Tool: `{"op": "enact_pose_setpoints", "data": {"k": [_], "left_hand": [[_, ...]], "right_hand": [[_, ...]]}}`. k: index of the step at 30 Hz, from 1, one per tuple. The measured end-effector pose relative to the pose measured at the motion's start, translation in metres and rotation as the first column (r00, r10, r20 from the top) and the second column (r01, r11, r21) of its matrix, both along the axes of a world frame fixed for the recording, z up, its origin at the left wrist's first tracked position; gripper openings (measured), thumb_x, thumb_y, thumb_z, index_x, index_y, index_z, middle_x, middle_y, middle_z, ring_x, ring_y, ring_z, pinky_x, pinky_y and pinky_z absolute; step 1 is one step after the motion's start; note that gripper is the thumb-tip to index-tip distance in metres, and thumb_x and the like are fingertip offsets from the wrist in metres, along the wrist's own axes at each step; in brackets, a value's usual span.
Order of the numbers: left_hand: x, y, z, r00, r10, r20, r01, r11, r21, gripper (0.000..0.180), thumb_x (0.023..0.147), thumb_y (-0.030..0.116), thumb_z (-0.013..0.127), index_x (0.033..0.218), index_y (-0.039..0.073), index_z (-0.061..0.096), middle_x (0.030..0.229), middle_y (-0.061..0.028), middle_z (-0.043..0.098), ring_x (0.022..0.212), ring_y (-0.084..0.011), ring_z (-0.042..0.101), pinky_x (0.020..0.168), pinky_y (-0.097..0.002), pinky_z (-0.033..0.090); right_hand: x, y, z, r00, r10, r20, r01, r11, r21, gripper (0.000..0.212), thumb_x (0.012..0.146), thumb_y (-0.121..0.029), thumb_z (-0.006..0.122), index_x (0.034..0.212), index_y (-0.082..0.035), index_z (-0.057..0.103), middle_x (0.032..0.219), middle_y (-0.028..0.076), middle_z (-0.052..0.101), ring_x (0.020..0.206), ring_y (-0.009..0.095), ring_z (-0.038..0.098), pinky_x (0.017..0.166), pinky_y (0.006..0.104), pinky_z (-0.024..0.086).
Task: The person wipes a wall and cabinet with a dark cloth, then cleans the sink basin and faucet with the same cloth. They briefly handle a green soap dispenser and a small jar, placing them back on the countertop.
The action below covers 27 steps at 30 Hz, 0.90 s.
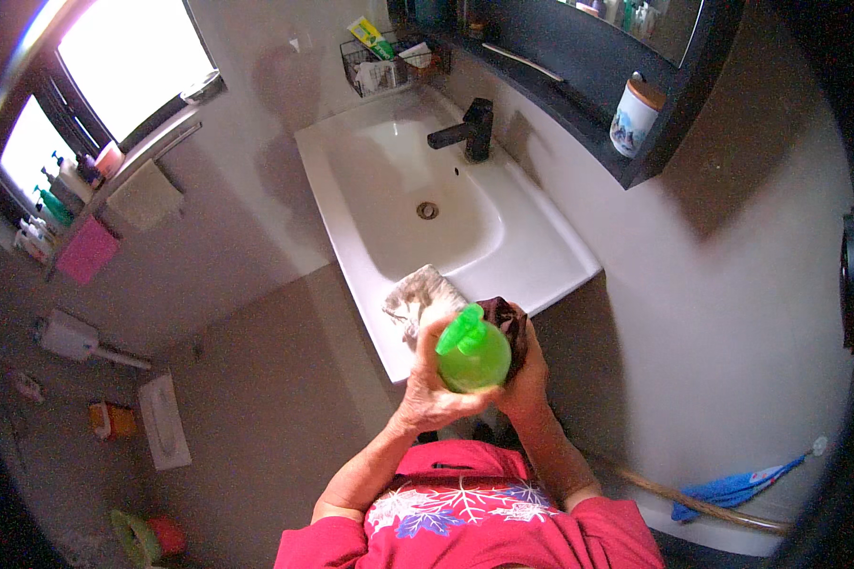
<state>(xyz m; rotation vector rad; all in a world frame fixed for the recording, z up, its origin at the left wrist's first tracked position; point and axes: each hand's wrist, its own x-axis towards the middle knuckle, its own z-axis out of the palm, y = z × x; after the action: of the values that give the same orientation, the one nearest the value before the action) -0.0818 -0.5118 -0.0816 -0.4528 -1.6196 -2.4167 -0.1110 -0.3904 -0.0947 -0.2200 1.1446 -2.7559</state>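
Note:
A green pump bottle with a bright green pump head is in front of my chest, at the near end of the white sink. My left hand is closed around the bottle's left side, thumb across its near side. On the other side, my right hand is closed on a dark maroon cloth held against the bottle. My right fingers are partly hidden behind the bottle and cloth. A crumpled whitish cloth lies on the sink's near rim, just beyond my left hand.
A black faucet stands at the basin's right side. Beyond it is a wire basket with a yellow-green tube. A lidded white jar sits on the dark cabinet shelf. Several bottles line the window ledge. A blue cloth hangs lower right.

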Motion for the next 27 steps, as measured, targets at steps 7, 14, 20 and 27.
{"op": "enact_pose_setpoints", "data": {"k": [7,14,20,27], "left_hand": [[-0.014,0.006,-0.019,0.945,0.235,-0.229,-0.269,0.955,-0.128,0.089,0.058,0.012,0.083,0.130,0.007,0.032,0.126,-0.0149,0.044,0.121,-0.0262,0.040,0.101,-0.0392,0.034],[-0.025,-0.014,-0.018,0.794,0.537,-0.285,-0.608,0.699,-0.377,0.090,0.057,0.012,0.082,0.129,0.008,0.028,0.118,-0.0125,0.047,0.106,-0.0235,0.050,0.090,-0.0360,0.044],[-0.024,-0.031,-0.001,0.901,0.380,-0.208,-0.432,0.829,-0.357,0.096,0.055,0.006,0.079,0.133,0.009,0.023,0.117,-0.0105,0.046,0.104,-0.0225,0.052,0.086,-0.0353,0.048],[-0.024,-0.041,0.009,0.978,0.172,-0.121,-0.187,0.974,-0.129,0.098,0.056,0.009,0.081,0.135,0.018,0.025,0.122,-0.0127,0.042,0.110,-0.0266,0.049,0.089,-0.0398,0.048]], "right_hand": [[-0.011,-0.006,-0.016,0.884,0.295,0.362,-0.144,0.910,-0.388,0.037,0.095,-0.035,0.036,0.115,-0.008,0.051,0.108,0.010,0.058,0.096,0.023,0.058,0.085,0.0390,0.047],[0.002,-0.011,-0.020,0.998,0.041,0.040,-0.053,0.926,0.375,0.031,0.094,-0.027,0.044,0.116,-0.006,0.051,0.107,0.005,0.058,0.099,0.016,0.055,0.086,0.0328,0.045],[0.019,-0.003,0.001,0.972,-0.149,-0.181,0.234,0.673,0.702,0.027,0.087,-0.013,0.052,0.111,-0.001,0.052,0.102,0.014,0.058,0.097,0.021,0.054,0.086,0.0327,0.042],[0.005,0.000,0.032,0.780,-0.372,-0.504,0.626,0.490,0.607,0.030,0.084,-0.013,0.054,0.112,0.001,0.051,0.106,0.013,0.056,0.098,0.021,0.053,0.088,0.0331,0.042]]}}
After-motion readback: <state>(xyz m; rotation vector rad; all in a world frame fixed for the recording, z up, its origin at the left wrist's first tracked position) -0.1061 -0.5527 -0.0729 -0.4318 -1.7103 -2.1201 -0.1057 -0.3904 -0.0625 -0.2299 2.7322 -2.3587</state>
